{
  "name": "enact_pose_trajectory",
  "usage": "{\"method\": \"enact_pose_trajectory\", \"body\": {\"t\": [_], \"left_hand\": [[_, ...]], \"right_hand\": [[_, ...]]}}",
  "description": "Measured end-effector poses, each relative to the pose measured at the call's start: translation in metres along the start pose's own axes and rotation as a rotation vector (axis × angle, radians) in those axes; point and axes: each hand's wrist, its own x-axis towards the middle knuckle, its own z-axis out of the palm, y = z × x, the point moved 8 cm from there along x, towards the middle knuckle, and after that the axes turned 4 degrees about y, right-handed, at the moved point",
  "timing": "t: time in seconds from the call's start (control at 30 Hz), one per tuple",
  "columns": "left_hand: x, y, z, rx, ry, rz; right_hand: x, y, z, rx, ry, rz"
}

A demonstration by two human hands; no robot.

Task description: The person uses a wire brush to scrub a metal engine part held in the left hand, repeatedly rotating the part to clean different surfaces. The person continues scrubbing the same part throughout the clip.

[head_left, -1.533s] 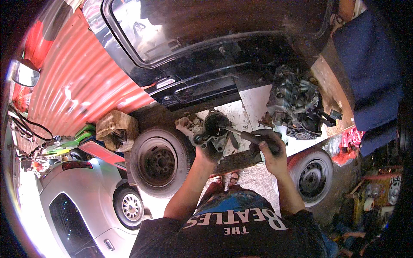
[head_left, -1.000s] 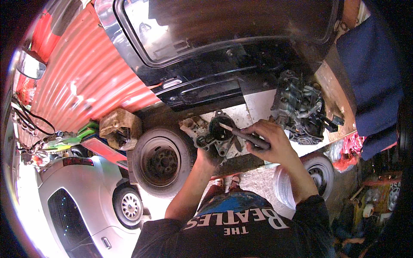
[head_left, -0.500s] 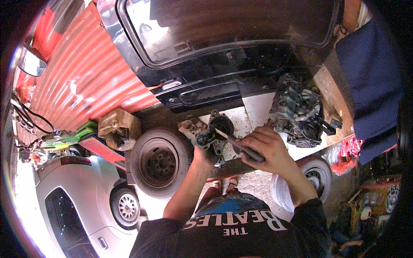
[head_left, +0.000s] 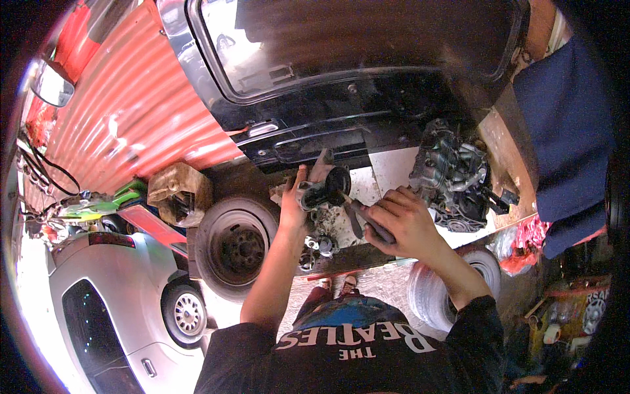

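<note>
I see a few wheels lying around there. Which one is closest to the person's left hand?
The bare dark steel wheel, lying just beside the left forearm, below the left hand. The white tyred wheel lies under the right forearm, and the silver car's wheel is farther left.

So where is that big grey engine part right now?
In the head view the grey engine part sits on the white board, to the right of the right hand, just below the black car's rear.
</note>
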Motion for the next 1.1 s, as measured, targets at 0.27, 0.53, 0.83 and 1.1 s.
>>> {"method": "enact_pose_trajectory", "body": {"t": [0.27,0.53,0.83,1.1], "left_hand": [[-0.012,0.069,0.047,0.146,0.332,0.129],[0.0,0.089,0.057,0.186,0.24,0.167],[0.014,0.091,0.049,0.157,0.218,0.217],[0.025,0.092,0.033,0.0,0.167,0.279]], "right_hand": [[0.004,0.009,-0.007,0.096,0.073,0.012],[0.002,0.009,-0.005,0.238,0.076,0.05],[-0.003,0.004,-0.003,0.529,0.307,0.237],[-0.003,-0.01,-0.002,0.41,0.377,0.227]]}}
